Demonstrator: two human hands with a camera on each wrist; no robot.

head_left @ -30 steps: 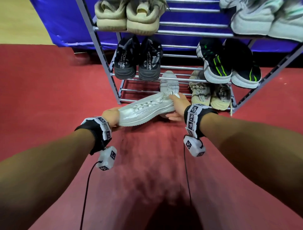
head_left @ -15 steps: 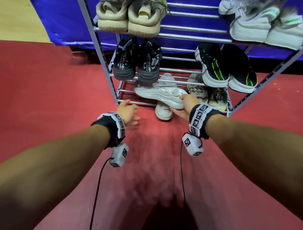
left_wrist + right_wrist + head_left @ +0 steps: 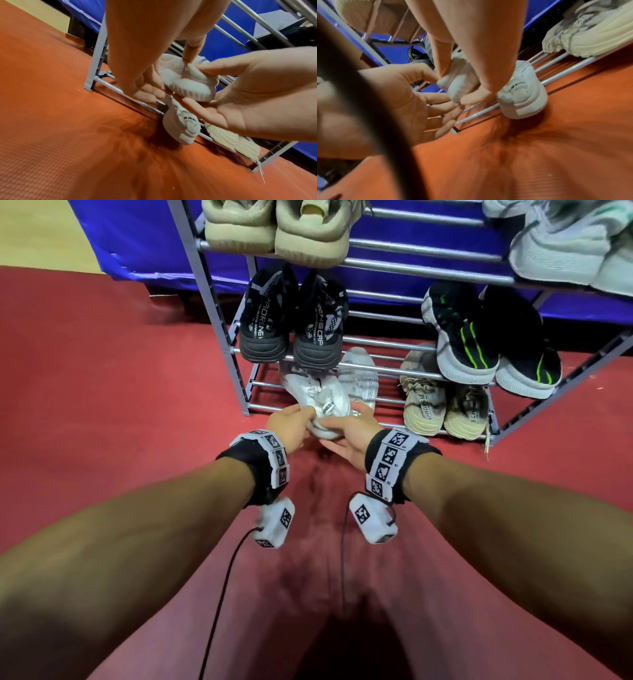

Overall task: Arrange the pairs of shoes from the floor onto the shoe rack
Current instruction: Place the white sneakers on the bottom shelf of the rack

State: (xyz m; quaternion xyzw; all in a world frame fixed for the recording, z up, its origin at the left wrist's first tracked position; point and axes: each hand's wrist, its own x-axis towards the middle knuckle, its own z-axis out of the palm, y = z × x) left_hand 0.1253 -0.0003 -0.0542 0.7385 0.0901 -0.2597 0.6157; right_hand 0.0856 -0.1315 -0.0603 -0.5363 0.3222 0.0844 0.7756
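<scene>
A white shoe point(image 3: 325, 395) lies toe-in on the bottom shelf of the grey metal shoe rack point(image 3: 219, 313), with its heel point(image 3: 188, 83) over the front bar. My left hand point(image 3: 298, 422) pinches the heel from the left, thumb on top. From the right, my right hand point(image 3: 349, 429) grips the same heel point(image 3: 462, 82), thumb above and fingers under it. Its mate, a second white shoe point(image 3: 359, 374), sits just to the right on the same shelf, its heel point(image 3: 522, 93) hanging down over the front bar.
A beige pair point(image 3: 445, 409) fills the right of the bottom shelf. Above are a black pair point(image 3: 291, 320) and a black-and-green pair point(image 3: 489, 344). The top shelf holds a tan pair point(image 3: 274, 227) and a grey pair point(image 3: 565, 244). Red floor point(image 3: 102, 405) spreads to the left.
The white shoe went from sideways in both hands above the floor to toe-in on the bottom shelf. My left hand let go half a second ago and now holds the heel again.
</scene>
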